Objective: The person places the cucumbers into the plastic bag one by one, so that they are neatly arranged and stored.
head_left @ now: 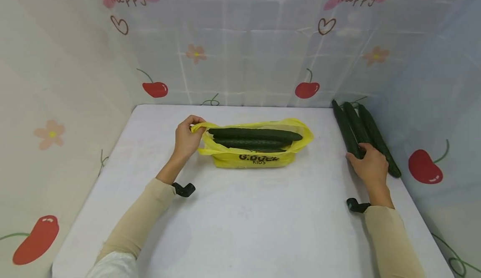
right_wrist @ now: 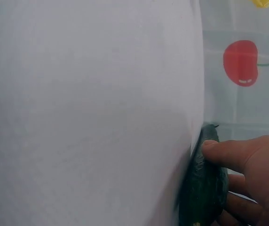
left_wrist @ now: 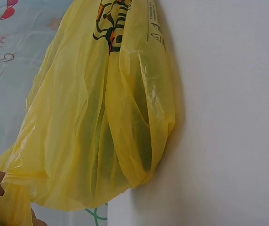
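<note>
A yellow plastic bag [head_left: 227,161] lies in the middle of the table with its mouth spread, and dark green cucumbers [head_left: 255,134] show inside. At the bag's left end, my left hand [head_left: 186,139] pinches a gathered bit of its edge; in the left wrist view the yellow film [left_wrist: 61,141] stretches away from the fingers. Over on the right, my right hand [head_left: 371,165] grips the near end of the leftmost cucumber [head_left: 343,125] in a row of three. Its thumb lies along the cucumber [right_wrist: 202,188] in the right wrist view.
Two more cucumbers, a middle one [head_left: 356,121] and an outer one [head_left: 375,138], lie beside the gripped one along the right edge of the white table [head_left: 263,219]. A printed curtain [head_left: 244,61] hangs behind the table and along both sides.
</note>
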Demonstrator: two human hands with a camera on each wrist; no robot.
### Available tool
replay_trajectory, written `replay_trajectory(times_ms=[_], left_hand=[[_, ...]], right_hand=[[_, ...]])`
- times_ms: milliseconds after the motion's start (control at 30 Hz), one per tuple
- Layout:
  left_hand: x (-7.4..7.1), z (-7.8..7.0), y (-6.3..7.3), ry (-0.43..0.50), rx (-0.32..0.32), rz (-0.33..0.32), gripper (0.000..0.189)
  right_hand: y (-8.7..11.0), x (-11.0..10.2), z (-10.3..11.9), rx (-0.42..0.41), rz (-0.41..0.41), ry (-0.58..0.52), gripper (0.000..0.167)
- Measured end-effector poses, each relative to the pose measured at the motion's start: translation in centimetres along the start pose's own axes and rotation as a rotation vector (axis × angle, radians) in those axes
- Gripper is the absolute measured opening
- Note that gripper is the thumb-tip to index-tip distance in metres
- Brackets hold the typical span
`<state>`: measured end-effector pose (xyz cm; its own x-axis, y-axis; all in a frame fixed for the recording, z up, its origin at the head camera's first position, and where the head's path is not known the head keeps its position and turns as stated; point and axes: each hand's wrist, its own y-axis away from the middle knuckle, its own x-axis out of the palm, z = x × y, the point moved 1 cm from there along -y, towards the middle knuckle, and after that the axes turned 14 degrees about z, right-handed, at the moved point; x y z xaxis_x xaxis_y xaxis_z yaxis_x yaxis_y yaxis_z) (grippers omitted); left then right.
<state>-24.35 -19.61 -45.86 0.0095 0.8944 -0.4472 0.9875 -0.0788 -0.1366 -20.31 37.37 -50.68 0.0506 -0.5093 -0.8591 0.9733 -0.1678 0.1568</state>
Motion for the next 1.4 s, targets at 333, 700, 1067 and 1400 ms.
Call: replay_trajectory(times_ms=[333,700,1067,1400], left_hand=[[0.0,0.0,0.0,0.0,-0.019,0.001,0.009],[0.1,0.2,0.1,0.0,-0.005,0.01,0.009],[0.1,-0.1,0.0,-0.004,-0.023,0.025,0.01],[0.0,-0.3,0.0,-0.029,-0.033,0.02,0.009]], right_hand=[[0.3,-0.2,0.7,0.049,0.012,0.027,0.07],[0.5,0.1,1.0,0.016,-0.035,0.016,0.063],[0.4,0.0,0.8,-0.033,-0.153,-0.164,0.057],[0.3,-0.2,0.0,-0.046,-0.209,-0.267,0.055]])
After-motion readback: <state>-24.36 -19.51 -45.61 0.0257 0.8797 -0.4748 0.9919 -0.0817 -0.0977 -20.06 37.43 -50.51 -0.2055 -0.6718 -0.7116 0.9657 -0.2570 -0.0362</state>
